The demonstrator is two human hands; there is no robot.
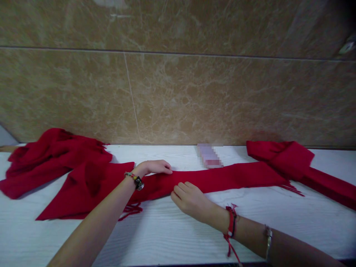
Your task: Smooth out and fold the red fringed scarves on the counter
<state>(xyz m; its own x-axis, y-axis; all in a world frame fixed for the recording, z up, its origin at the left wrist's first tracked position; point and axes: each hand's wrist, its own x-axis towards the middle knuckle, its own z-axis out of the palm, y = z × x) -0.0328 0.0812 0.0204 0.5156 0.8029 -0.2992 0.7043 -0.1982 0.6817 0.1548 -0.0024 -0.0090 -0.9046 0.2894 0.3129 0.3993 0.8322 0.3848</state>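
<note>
A long red scarf [222, 179] with fringed ends lies across the white table, its middle narrow and its left part spread wide with a pointed corner. My left hand [156, 167] is at the scarf's upper edge, fingers together and closed on the cloth. At the lower edge, just to the right, my right hand [191, 200] has its fingers curled in on the fabric. The fingertips of both hands are partly hidden.
Behind on the left is a crumpled red cloth [55, 159]. A folded red scarf [283, 157] lies on the right, its tail running off the edge. A blurred-out flat object [209, 155] rests near the brown marble wall [183, 100]. The white table [155, 237] spans the front.
</note>
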